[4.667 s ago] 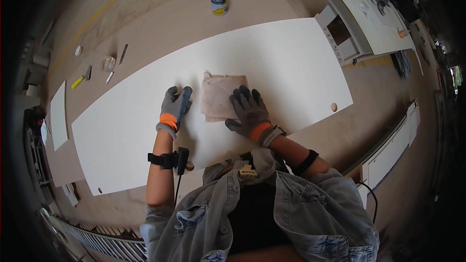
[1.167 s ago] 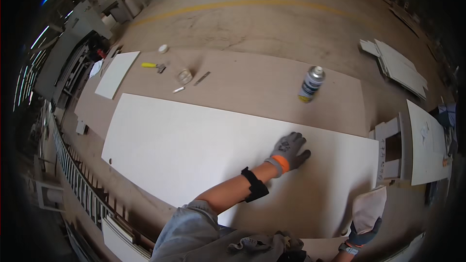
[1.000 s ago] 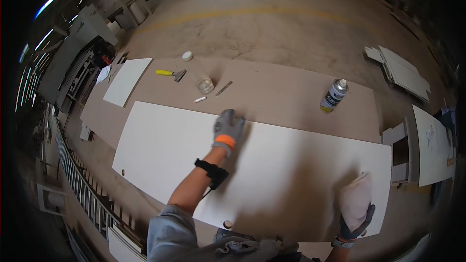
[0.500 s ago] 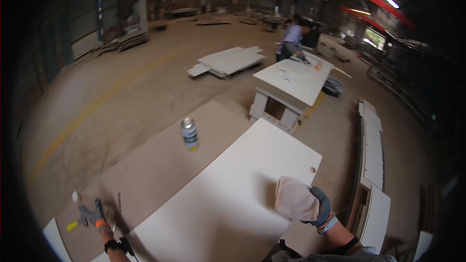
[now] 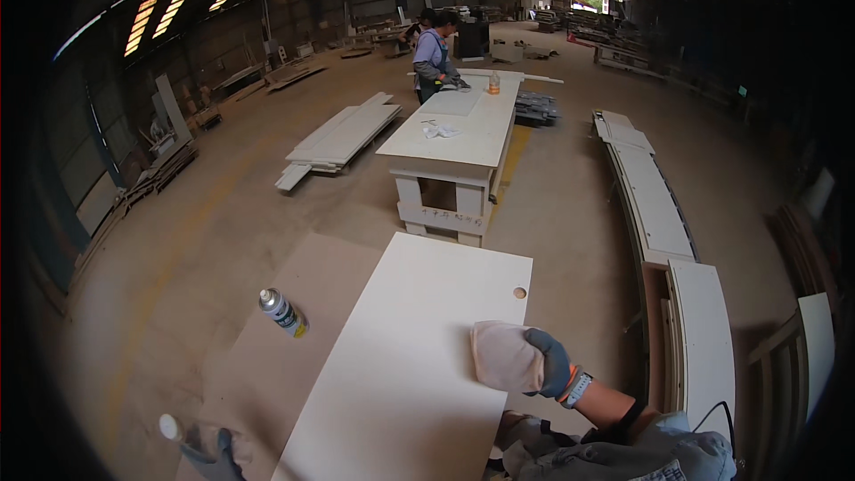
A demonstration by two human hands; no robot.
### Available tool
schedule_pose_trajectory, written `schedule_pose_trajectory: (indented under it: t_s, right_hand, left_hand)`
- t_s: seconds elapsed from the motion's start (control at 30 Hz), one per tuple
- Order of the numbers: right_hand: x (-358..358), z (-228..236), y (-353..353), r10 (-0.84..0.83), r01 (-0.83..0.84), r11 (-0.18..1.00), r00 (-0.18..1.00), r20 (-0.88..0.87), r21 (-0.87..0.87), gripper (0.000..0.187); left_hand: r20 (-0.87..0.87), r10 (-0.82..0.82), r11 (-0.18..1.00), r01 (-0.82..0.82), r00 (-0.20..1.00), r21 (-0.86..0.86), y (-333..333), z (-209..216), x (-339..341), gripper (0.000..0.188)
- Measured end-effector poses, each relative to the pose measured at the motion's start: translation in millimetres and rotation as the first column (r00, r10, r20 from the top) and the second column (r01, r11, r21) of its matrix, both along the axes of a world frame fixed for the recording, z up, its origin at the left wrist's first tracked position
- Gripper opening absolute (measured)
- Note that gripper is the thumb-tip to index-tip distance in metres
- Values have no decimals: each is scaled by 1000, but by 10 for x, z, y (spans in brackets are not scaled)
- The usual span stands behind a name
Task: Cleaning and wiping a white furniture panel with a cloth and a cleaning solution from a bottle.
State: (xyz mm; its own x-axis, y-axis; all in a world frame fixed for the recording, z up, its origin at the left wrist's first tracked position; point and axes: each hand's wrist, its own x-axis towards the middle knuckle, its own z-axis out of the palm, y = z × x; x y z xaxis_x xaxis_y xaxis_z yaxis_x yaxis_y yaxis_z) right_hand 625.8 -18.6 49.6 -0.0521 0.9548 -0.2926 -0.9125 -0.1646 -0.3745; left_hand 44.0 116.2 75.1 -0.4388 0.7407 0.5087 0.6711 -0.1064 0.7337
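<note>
A white panel (image 5: 401, 338) with a round hole near its far right corner lies in front of me, over a brown board (image 5: 258, 356). My right hand (image 5: 554, 365), in a dark grey glove with an orange cuff, is closed on a folded pale pink cloth (image 5: 503, 356) at the panel's right edge. At the lower left, my left hand (image 5: 218, 459), also gloved, has thumb and fingers spread; the lower edge cuts it off. Close to it is a small object with a round white top (image 5: 169, 428), its kind unclear. A spray can (image 5: 285, 313) stands on the brown board.
Ahead, a person (image 5: 435, 53) works at a white-topped workbench (image 5: 445, 138) bearing a bottle (image 5: 494, 83) and crumpled white material (image 5: 439, 130). Stacked white boards (image 5: 343, 138) lie on the floor to its left. Along the right runs a row of long white panels (image 5: 655, 191).
The view has swung, so the scene sits differently in it. My left hand has dropped partly out of view, and the yellow object beside it no longer shows. My right hand keeps the cloth.
</note>
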Motion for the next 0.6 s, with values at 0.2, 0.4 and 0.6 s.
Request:
schedule_pose_trajectory:
  t_s: [0.2, 0.4, 0.6]
  right_hand:
    - [-324, -312, 418, 155, -145, 985, 981, -119, 89, 51]
    - [45, -413, 226, -430, -273, 745, 501, 751, 609, 59]
    - [580, -426, 61, -388, -257, 771, 536, 750, 583, 69]
  left_hand:
    - [330, -676, 627, 750, 659, -213, -609, 881, 2942, 61]
    - [118, -811, 486, 772, 573, -408, -1059, 709, 4517, 92]
    - [-377, -855, 486, 804, 355, -343, -1105, 447, 5098, 82]
